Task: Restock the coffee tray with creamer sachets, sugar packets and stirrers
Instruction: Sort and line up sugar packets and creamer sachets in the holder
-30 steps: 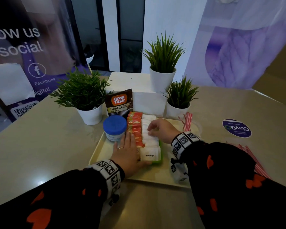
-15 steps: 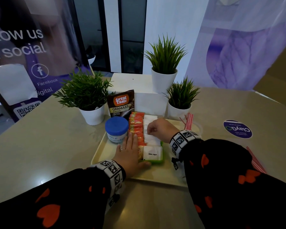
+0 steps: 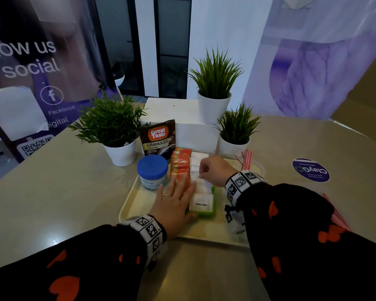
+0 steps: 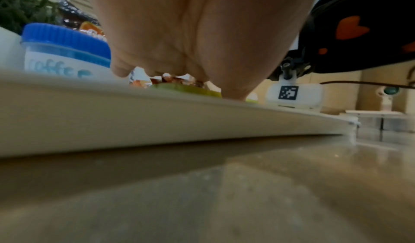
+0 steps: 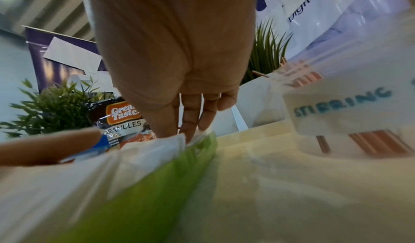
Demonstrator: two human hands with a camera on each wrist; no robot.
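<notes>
Not much has shifted, left hand stays flat bracing the orange sachets while the right hand pinches white sugar packets; I'd nudge them upright gently.

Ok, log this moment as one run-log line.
left hand: flat on orange sachets | right hand: fingers in white sugar packets | green holder on tray | stirrers: untouched

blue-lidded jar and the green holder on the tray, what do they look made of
Blue-lidded jar: looks like plastic, with a ribbed matte blue screw lid and a translucent frosted body. Green holder: probably glossy moulded plastic, judging by its thin bright rim. Tray: cream, smooth, likely plastic or melamine.
</notes>
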